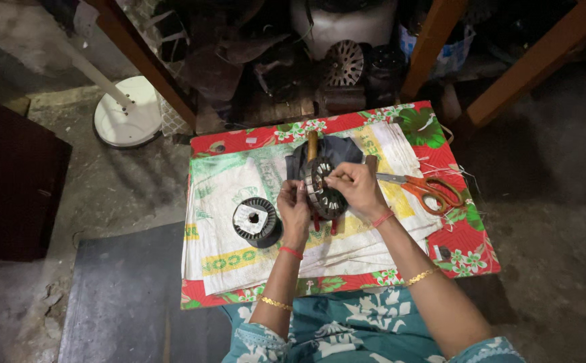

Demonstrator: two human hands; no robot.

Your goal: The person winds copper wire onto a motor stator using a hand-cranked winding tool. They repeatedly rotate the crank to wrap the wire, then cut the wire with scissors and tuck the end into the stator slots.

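Note:
A dark round slotted motor core (322, 189) stands on edge on a small stand with red feet (325, 224), in the middle of a low table. My left hand (294, 210) grips its left rim. My right hand (356, 187) pinches at the top of its face, fingers closed on it. A wooden handle (312, 144) sticks up behind the core, over a dark cloth (337, 149).
A second slotted core with white paper inside (255, 220) lies left on a white woven sack (239, 235) over a red floral cloth (464, 245). Orange-handled scissors (426, 189) lie right. A white fan base (128, 119) and motor parts (344, 62) sit beyond the table.

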